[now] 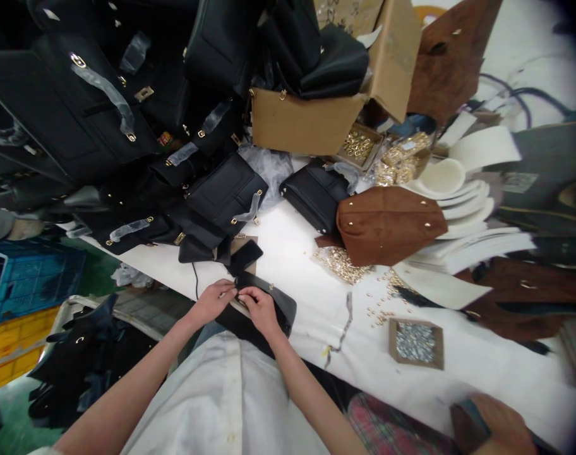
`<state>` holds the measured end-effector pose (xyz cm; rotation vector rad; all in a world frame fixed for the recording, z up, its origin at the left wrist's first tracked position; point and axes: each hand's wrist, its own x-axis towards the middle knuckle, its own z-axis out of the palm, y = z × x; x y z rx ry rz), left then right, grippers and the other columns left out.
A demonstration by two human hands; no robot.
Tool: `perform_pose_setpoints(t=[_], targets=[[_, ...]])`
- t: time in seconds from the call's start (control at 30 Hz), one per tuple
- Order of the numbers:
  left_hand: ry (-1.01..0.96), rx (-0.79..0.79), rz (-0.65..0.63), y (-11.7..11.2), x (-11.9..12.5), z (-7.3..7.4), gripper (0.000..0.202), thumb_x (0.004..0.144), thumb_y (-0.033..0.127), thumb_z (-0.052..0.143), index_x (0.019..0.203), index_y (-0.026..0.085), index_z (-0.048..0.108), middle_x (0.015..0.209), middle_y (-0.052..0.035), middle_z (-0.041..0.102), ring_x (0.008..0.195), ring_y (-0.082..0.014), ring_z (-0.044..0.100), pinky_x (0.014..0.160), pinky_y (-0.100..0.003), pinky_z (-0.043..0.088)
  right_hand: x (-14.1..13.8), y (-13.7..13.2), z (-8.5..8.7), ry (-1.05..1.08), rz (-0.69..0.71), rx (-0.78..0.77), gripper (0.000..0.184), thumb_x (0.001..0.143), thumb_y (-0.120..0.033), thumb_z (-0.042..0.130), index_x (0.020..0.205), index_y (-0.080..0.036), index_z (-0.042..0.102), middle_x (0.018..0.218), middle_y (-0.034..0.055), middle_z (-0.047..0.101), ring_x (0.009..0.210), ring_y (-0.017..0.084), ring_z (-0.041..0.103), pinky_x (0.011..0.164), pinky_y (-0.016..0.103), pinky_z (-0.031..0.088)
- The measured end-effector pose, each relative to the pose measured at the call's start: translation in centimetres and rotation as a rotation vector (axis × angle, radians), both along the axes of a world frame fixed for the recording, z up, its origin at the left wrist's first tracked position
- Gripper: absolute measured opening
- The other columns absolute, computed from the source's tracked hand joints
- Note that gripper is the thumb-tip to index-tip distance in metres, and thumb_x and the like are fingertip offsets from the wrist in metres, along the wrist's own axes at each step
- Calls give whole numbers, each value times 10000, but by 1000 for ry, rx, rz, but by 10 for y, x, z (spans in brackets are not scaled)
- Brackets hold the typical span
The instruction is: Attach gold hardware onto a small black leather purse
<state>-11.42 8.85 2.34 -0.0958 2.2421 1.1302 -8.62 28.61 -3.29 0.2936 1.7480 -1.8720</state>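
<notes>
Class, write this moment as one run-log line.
left hand: at black piece; right hand: at same piece, close to left; on table: brown bag, small open box

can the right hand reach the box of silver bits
Likely yes, with a stretch: nothing tall blocks the white tabletop between the right hand and the box, though that hand touches a black item.

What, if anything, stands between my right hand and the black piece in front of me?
Nothing visible: your right hand is on the black piece, with your left hand close beside it.
</notes>
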Motion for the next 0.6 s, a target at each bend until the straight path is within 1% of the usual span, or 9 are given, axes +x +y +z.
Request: perform_pose_setpoints(t=[0.07, 0.1, 0.23, 0.33, 0.43, 0.53, 0.6], targets=[[-13, 61, -79, -2, -4, -1, 350, 1049, 422, 556, 1201, 225, 803, 1346, -108, 708, 1275, -274, 640, 1162, -411, 475, 0, 2, 0, -14, -14, 9, 268, 961, -416, 617, 1048, -232, 791, 1094, 29, 795, 1018, 184, 717, 1002, 307, 543], [-7, 67, -100, -2, -5, -3, 363, 1050, 420, 558, 1253, 228, 790, 1389, -110, 692, 1315, -279, 624, 1200, -427, 455, -1, 3, 0, -25, -18, 11, 264, 959, -415, 622, 1046, -233, 792, 1097, 29, 795, 1021, 186, 717, 1004, 308, 543], [32, 16, -98, 1, -5, -15, 425, 1082, 441, 499, 1335, 223, 761, 1443, -121, 676, 1375, -279, 598, 1248, -457, 435, -7, 12, -3, -29, -42, -35, 237, 950, -410, 654, 1041, -230, 778, 1133, 27, 787, 1064, 186, 710, 1043, 308, 524], [33, -13, -116, 2, -3, -19, 473, 1092, 476, 473, 1411, 222, 713, 1494, -124, 650, 1416, -282, 576, 1271, -463, 416, -10, 18, -4, -26, -30, -75, 226, 946, -403, 661, 1034, -227, 772, 1162, 25, 782, 1083, 185, 705, 1048, 301, 516], [35, -36, -116, 4, -2, -18, 485, 1094, 503, 461, 1389, 222, 723, 1474, -126, 666, 1400, -287, 592, 1252, -458, 436, -9, 19, -3, -30, 6, -66, 217, 937, -395, 668, 1017, -231, 785, 1126, 16, 787, 1046, 180, 706, 1026, 293, 518], [72, -74, -89, 10, -2, -18, 454, 1093, 481, 465, 1312, 209, 755, 1378, -136, 716, 1302, -290, 654, 1174, -438, 494, -8, 20, -3, -23, 17, -79, 217, 937, -382, 660, 1009, -231, 797, 1105, 13, 790, 1028, 176, 708, 1015, 287, 523], [116, -104, -102, 15, -4, -18, 428, 1101, 444, 451, 1288, 205, 752, 1317, -140, 741, 1242, -292, 682, 1123, -428, 512, -8, 21, -5, -13, -4, -88, 223, 932, -381, 666, 1016, -227, 804, 1111, 18, 791, 1036, 178, 708, 1023, 289, 523]])
